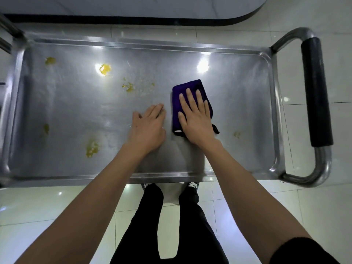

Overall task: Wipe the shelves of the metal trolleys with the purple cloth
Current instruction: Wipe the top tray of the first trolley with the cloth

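Steel trolley shelf (247, 111) with yellow stains (105, 69), tiled floor (323, 197) below

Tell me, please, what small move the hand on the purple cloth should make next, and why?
Probably slide the purple cloth leftward and away under the flat right hand toward the nearest yellow smears. The shelf around the cloth looks mostly clean, while the left hand rests on bare metal beside it.

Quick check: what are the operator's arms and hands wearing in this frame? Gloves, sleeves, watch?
No gloves, watch or rings visible on the left hand or right hand. Both forearms are bare. A black sleeve edge shows on the right upper arm at the frame's bottom corner; no sleeve shows on the left arm.
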`<state>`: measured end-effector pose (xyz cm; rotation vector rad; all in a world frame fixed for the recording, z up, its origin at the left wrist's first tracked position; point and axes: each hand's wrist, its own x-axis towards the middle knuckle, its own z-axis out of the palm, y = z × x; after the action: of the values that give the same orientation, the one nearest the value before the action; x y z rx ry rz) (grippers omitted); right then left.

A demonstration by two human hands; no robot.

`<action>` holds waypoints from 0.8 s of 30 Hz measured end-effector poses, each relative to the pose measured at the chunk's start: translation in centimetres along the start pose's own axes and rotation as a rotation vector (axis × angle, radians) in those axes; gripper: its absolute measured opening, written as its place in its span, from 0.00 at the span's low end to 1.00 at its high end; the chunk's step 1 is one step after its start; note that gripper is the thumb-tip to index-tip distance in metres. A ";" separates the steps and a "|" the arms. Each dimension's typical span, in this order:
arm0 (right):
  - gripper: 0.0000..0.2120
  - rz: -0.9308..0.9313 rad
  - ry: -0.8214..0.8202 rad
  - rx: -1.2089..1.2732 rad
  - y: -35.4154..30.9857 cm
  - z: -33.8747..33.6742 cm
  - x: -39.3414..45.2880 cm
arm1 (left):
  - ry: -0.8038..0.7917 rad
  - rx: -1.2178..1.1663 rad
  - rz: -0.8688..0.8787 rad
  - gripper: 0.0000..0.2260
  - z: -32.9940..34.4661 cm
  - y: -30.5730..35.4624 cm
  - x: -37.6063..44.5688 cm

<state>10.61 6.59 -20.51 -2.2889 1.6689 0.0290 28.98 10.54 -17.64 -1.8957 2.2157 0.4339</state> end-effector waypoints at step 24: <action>0.27 0.300 0.112 -0.033 21.6 -2.8 -11.4 | 0.055 -0.004 0.001 0.19 0.5 16.7 0.6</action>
<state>-13.64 10.47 -20.69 -2.0761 2.0703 -0.0057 12.42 12.43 -16.73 -1.9310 2.2518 0.3905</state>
